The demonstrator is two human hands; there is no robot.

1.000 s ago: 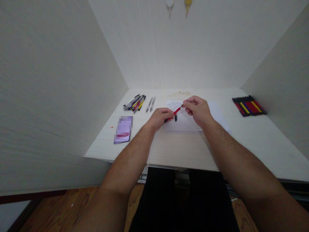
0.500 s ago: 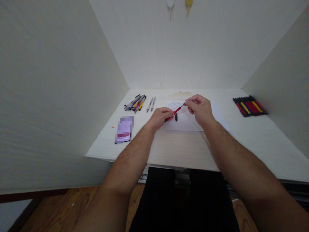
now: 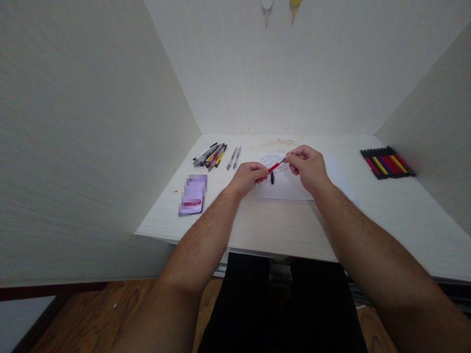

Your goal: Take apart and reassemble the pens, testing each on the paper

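Observation:
My left hand (image 3: 250,177) is closed around a red pen barrel (image 3: 273,168), which points up and to the right. From the barrel's upper end a thin dark pen refill (image 3: 281,161) sticks out. My right hand (image 3: 306,164) pinches the far end of that refill between thumb and fingertips. Just below the barrel, a small black pen part (image 3: 272,178) lies on the white paper (image 3: 294,189). Handwriting marks show on the paper behind the hands.
Left on the desk are a pile of mixed pens (image 3: 210,156), two clear pens (image 3: 234,158) side by side and a phone (image 3: 193,195). A row of black-ended coloured pens (image 3: 387,162) lies at the right. Pale panels enclose the desk at back and sides.
The whole view has shifted slightly, so the desk sits a little further right. Both hands keep their hold on the red barrel and the refill.

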